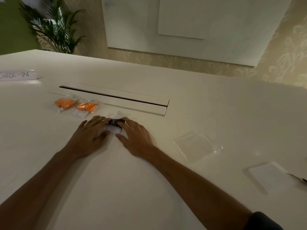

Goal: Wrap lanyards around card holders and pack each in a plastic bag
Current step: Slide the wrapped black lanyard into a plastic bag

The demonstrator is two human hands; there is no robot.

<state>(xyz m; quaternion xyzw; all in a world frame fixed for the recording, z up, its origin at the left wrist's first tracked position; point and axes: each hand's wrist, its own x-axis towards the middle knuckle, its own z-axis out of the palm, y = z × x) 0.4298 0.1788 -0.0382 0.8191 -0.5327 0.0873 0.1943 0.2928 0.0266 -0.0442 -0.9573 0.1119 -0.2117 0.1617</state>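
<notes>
1. Head view: a smooth, matte, off-white table (116,188) fills most of the frame. A long rectangular flap (119,100) with a dark slot along its far edge is set flush into its top.
2. Both bare forearms reach forward over the table. The left hand (90,132) and right hand (135,136) lie flat, fingers straight and spread, pressing on a thin, clear, crinkled plastic bag (114,129) that lies on the table just in front of the flap.
3. Neither grip is closed round anything: the palms and fingers only press down on the bag, one hand at each side.
4. Inside that bag, between the fingertips, sits a dark lanyard bundle (114,122); the card holder it goes with is too hidden to make out.
5. To the left, just beyond the left hand, two more clear bags lie side by side, touching. Each holds a bright orange bundle: the left pack (64,103) and the right pack (86,107). Their film is glossy and wrinkled.
6. To the right of the right hand, well apart, lies a flat stack of empty clear bags (197,145), squarish, with shiny edges.
7. Nearer the right edge lies a pale, flat rectangular sheet (269,176).
8. At far left stands a white card sign (17,75), hand-lettered "CHECK-IN".
9. Behind the table are a leafy palm (53,27), a whiteboard (191,27) and patterned beige wallpaper.
</notes>
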